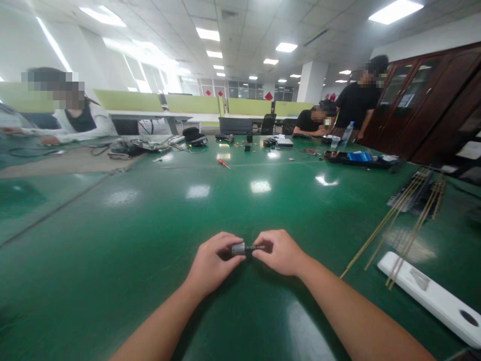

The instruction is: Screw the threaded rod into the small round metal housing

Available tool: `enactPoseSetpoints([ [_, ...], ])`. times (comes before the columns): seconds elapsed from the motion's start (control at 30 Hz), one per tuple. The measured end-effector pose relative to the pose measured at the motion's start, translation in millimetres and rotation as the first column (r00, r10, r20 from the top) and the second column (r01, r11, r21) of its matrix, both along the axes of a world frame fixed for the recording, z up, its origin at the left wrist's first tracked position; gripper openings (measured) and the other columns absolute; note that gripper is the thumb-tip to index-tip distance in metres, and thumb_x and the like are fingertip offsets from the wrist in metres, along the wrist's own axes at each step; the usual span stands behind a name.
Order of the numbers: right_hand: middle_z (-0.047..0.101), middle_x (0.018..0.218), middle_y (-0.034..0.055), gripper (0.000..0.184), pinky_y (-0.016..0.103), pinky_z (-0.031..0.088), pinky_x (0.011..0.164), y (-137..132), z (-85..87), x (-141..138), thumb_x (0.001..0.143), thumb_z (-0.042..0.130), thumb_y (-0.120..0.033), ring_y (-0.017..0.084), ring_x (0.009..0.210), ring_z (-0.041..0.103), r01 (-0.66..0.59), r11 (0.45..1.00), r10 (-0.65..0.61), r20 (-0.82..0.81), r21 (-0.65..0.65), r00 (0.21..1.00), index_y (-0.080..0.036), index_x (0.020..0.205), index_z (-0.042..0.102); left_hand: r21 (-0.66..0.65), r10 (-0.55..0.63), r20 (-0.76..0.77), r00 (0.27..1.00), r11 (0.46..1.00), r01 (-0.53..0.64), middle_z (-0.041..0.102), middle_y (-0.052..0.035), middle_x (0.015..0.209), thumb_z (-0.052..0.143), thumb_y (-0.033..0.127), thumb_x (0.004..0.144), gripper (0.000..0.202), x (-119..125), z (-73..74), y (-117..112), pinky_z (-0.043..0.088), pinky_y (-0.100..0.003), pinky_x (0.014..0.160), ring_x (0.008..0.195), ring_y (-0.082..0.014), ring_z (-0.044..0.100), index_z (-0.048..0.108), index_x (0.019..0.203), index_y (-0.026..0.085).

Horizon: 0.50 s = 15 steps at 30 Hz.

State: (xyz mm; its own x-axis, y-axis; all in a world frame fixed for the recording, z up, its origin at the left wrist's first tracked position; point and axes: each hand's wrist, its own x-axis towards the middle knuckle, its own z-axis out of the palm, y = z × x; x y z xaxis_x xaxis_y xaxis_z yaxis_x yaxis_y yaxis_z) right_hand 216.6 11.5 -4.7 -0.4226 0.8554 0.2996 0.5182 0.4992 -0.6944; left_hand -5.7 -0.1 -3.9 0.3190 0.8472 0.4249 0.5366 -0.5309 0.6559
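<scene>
My left hand (213,260) and my right hand (280,251) meet just above the green table (158,225), near its front edge. Between them is a small grey cylindrical part (239,248) with a thin dark shaft (255,247) sticking out to the right. My left fingers pinch the grey body. The fingertips of my right hand close on the shaft end. Both hands are curled, knuckles up.
Several thin brass rods (404,215) lie at the right across a white flat bar (432,297) and a dark tray (417,193). A red screwdriver (224,163), cables and small tools sit farther back. Three people are at the far edge.
</scene>
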Motion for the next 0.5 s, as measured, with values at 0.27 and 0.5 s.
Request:
enactPoseSetpoints([
  [0.27, 0.070, 0.075, -0.0004, 0.006, 0.024, 0.041, 0.062, 0.0, 0.6, 1.3, 0.078, 0.069, -0.023, 0.013, 0.067, 0.060, 0.003, 1.000, -0.003, -0.006, -0.007, 1.000, -0.020, 0.082, 0.071, -0.010, 0.009, 0.014, 1.000, 1.000, -0.009, 0.067, -0.0019, 0.097, 0.074, 0.023, 0.077, 0.021, 0.1, 0.5, -0.6, 0.050, -0.025, 0.073, 0.086, -0.0162, 0.063, 0.071, 0.098, 0.024],
  [0.5, 0.069, 0.074, -0.0004, 0.005, 0.024, 0.041, 0.063, 0.2, 3.3, 1.2, 0.078, 0.069, -0.023, 0.013, 0.067, 0.060, 0.011, 1.000, -0.011, 0.006, -0.005, 1.000, -0.019, 0.081, 0.071, -0.004, 0.016, 0.016, 1.000, 1.000, -0.016, 0.068, -0.0029, 0.097, 0.074, 0.022, 0.076, 0.022, 0.3, 1.5, -0.8, 0.051, -0.026, 0.073, 0.086, -0.0171, 0.064, 0.071, 0.098, 0.023],
])
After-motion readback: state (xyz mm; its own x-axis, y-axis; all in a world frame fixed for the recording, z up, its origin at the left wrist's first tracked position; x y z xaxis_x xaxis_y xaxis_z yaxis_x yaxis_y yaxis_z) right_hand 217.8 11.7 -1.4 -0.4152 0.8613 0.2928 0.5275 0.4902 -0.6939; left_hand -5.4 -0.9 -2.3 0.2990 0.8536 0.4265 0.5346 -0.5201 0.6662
